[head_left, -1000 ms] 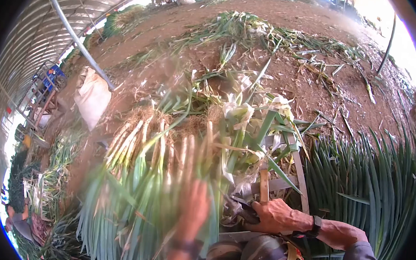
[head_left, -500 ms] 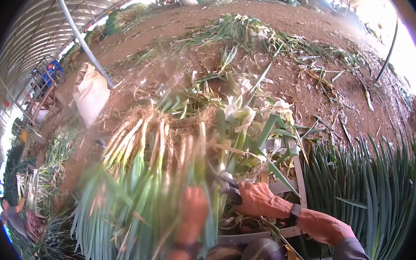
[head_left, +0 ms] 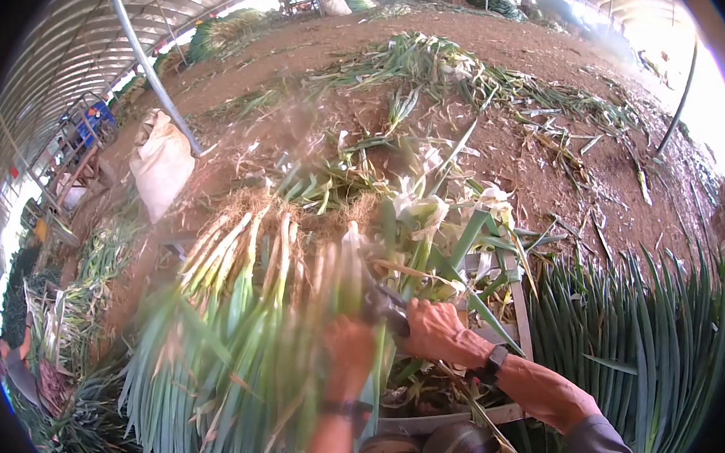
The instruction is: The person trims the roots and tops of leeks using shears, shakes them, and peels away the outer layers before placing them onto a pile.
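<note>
Many green onions (head_left: 250, 303) lie side by side, roots away from me, their green leaves towards me. My left hand (head_left: 348, 350), smeared by motion, is over the leaves of a stalk (head_left: 349, 267) at the right end of this row; its fingers are hard to make out. Just right of it, my right hand (head_left: 433, 329) is wrapped round a dark tool (head_left: 392, 313), which reaches up and left to that stalk. The tool's exact shape is unclear. Peeled leaves (head_left: 430, 214) are heaped beyond my right hand.
A frame edge (head_left: 522, 311) stands right of my right hand, beside upright green leaves (head_left: 628, 359). Two rounded dark objects (head_left: 458, 452) are at the bottom. A pale sack (head_left: 160, 164) hangs by a pole at the left. Another person (head_left: 21, 372) is at the lower left.
My right hand and the tool have moved left and slightly up, closer to the stalk. My left hand has shifted slightly right and up.
</note>
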Available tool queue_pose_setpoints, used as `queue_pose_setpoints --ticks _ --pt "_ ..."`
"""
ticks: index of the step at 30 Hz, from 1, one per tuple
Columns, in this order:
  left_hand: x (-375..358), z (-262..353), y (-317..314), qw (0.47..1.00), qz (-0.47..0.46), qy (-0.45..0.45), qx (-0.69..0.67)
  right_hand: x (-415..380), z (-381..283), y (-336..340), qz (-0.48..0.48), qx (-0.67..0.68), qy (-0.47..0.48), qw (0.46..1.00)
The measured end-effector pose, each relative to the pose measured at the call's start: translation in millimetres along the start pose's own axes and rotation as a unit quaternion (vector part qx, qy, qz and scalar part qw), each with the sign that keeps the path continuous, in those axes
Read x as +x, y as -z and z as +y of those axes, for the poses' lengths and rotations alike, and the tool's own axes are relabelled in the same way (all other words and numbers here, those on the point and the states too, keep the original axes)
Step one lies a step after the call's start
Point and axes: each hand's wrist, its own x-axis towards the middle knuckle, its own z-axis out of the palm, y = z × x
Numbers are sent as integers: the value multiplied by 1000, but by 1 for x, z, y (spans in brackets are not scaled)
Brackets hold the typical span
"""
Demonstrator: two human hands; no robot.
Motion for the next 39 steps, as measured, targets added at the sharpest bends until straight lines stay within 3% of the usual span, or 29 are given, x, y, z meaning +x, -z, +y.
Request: queue_pose_setpoints --ticks 7,10,13,16,19,22,25,29,30,34,36,39 --pt "3 3 0 997 -76 12 -33 18 6 -1 31 27 -7 999" --pt "5 1 -6 996 -62 7 -58 19 6 1 34 38 2 999" --pt "11 -3 25 987 -114 13 -110 -1 -4 28 -57 56 -38 996" --pt "13 -10 25 964 -204 25 -168 -42 12 24 -34 23 21 999" --pt "0 1 48 968 -162 25 -189 -78 15 30 -76 47 -11 996" --pt "-21 16 45 966 -177 -56 -181 -98 17 33 -55 54 37 996" --pt "-46 19 35 972 -92 -67 -208 -103 9 39 -81 54 47 994" --pt "-64 -19 48 968 76 45 -234 -103 8 38 -99 91 85 987" --pt "-63 -24 49 966 5 101 -239 -103 7 38 -98 103 103 984" --pt "-47 -20 53 982 -84 106 -130 -98 3 24 -133 31 127 982" --pt "-39 -20 46 985 -81 112 -107 -96 1 23 -99 28 135 985" --pt "-25 -22 36 984 -82 130 -86 -91 -2 22 -135 21 80 987"
